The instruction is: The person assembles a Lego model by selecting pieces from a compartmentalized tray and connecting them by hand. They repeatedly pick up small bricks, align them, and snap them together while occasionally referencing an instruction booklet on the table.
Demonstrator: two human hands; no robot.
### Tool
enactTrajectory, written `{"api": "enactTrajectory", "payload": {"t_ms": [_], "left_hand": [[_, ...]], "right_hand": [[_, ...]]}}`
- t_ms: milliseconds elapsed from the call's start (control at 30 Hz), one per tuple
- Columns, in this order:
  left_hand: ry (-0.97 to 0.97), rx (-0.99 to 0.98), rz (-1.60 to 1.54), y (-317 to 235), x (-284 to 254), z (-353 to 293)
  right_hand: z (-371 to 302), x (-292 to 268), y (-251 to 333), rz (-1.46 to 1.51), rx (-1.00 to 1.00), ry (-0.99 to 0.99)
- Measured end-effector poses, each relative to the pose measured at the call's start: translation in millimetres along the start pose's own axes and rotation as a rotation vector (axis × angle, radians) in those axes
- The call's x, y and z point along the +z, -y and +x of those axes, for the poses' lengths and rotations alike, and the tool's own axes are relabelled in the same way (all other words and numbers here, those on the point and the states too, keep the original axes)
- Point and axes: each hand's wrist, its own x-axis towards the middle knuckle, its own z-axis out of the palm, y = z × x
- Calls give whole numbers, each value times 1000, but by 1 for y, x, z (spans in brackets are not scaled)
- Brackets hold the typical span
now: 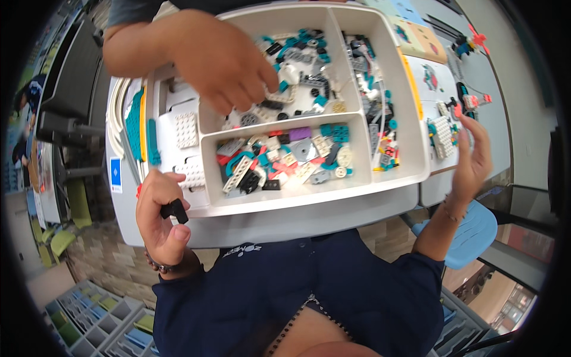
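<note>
Spreading across the table, a white sorting tray [410, 128] holds heaps of small building pieces in its compartments. Another person's hand [223, 59] reaches in from the far side, fingers picking among pieces in the upper compartment. The wearer's right hand [473, 157] hangs open, fingers released, beside the tray's right edge. Their left hand [159, 220] pinches a small black piece [174, 210] at the tray's near left corner.

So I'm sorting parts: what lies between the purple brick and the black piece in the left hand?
Head view: grey, red and white pieces, then the tray's front wall, between purple brick and black piece in left hand.
</note>
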Motion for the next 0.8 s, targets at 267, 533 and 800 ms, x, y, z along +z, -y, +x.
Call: {"api": "enactTrajectory", "payload": {"t_ms": [267, 533, 800], "left_hand": [[-53, 10, -11, 18, -14, -10], [121, 146, 20, 22, -20, -5], [198, 160, 76, 22, -17, -3]], "right_hand": [[29, 49, 108, 174, -416, 800], [20, 134, 133, 242, -570, 1124], [8, 153, 131, 90, -736, 1354]]}}
